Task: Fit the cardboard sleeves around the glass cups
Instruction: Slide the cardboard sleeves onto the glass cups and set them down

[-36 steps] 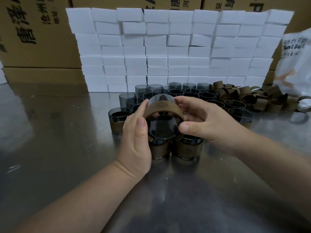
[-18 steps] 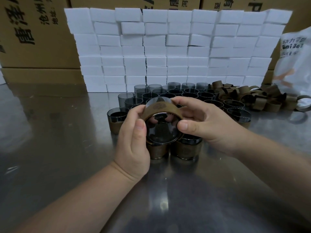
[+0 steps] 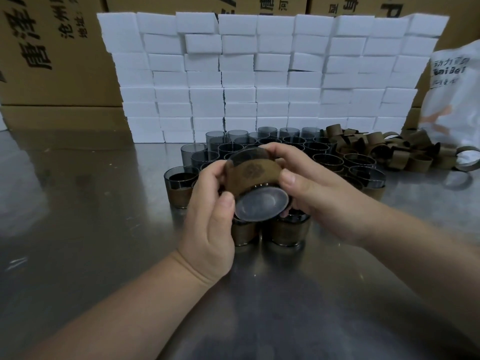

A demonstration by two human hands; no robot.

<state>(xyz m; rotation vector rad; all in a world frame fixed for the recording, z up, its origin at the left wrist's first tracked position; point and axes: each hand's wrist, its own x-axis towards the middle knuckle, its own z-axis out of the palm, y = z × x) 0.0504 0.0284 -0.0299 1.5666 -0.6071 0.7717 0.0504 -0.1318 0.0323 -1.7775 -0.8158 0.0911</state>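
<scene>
Smoky glossy glass cup [image 3: 261,207] wears a matt brown cardboard sleeve [image 3: 250,175] above a reflective brushed-metal table [image 3: 78,216].

One wide-angle camera, worn on the head, looks forward and down across the desk [image 3: 78,229] from close above its near edge, facing the white foam blocks [image 3: 259,74] stacked toward its far side.

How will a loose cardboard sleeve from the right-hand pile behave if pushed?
The loose cardboard sleeves are thin open rings, so probably light and easily squashed. Some rest on curved sides on the shiny metal table, so one would likely roll or slide.
</scene>
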